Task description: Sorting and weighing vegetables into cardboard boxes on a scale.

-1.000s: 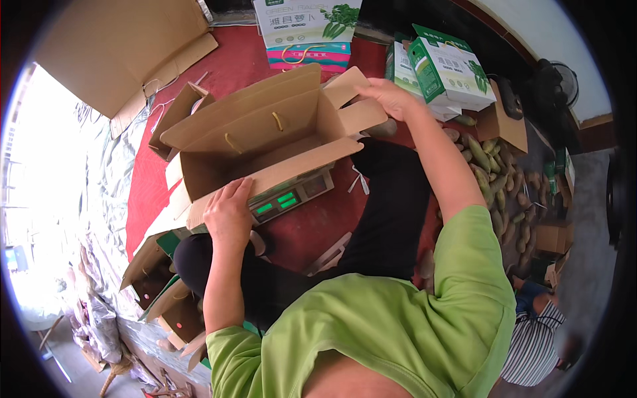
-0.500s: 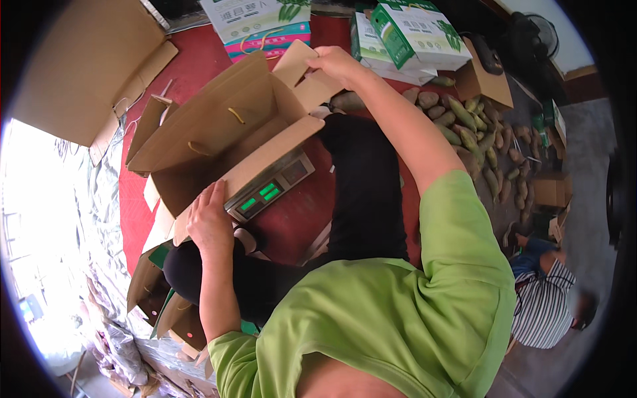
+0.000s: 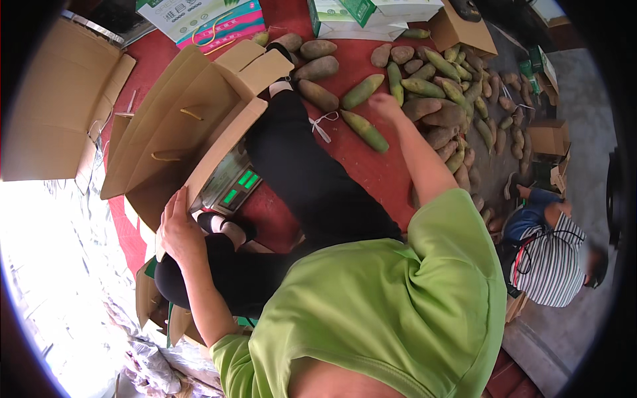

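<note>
My left hand (image 3: 180, 229) grips the near edge of an open cardboard box (image 3: 222, 149), fingers over its rim and thumb side hidden. The box is tilted on a digital scale (image 3: 232, 182) with green lit digits, and yellow cord handles (image 3: 191, 113) show on its inner wall. Off to the right, my right hand (image 3: 387, 106) is over the red mat, smeared by motion. Closest to it are a long green radish (image 3: 363, 91) and an upright one (image 3: 394, 82); another green radish (image 3: 365, 131) lies just below. Whether it touches any of them is unclear.
A pile of green and brown root vegetables (image 3: 451, 99) spreads to the right. Printed cartons (image 3: 199, 23) stand at the back. A large cardboard sheet (image 3: 60, 99) leans at far left. My black-trousered leg (image 3: 312, 172) lies between box and pile. Another person (image 3: 547, 255) sits at far right.
My right hand has let go of the box flap and moved right and down to the green radishes. My left hand stays on the box edge. The view has shifted right.
</note>
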The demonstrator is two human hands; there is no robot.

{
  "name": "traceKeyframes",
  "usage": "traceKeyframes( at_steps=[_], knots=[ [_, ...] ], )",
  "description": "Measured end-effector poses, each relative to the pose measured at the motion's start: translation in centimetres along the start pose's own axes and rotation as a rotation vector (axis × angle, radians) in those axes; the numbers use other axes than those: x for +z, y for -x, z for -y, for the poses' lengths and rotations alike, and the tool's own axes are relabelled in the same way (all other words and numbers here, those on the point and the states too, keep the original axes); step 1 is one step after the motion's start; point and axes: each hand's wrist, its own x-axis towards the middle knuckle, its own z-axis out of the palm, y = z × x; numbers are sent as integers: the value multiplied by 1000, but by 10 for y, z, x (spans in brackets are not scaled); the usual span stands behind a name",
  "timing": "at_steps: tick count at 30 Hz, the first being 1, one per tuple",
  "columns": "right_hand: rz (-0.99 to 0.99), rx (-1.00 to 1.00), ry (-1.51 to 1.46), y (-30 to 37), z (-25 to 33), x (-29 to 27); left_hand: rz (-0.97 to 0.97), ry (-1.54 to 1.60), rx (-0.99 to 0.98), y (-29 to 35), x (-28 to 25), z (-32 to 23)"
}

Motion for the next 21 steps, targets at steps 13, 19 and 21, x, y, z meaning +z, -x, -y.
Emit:
traceKeyframes(
  at_steps=[13, 19, 21],
  knots=[
    [-154, 248, 593, 40, -177, 10, 188, -1, -27, 0, -15, 25],
    [-153, 259, 577, 33, -129, 20, 42, -81, -1, 7, 2, 26],
    [-141, 250, 621, 31, -133, 26, 27, -84, 6, 8, 5, 24]
  ],
)
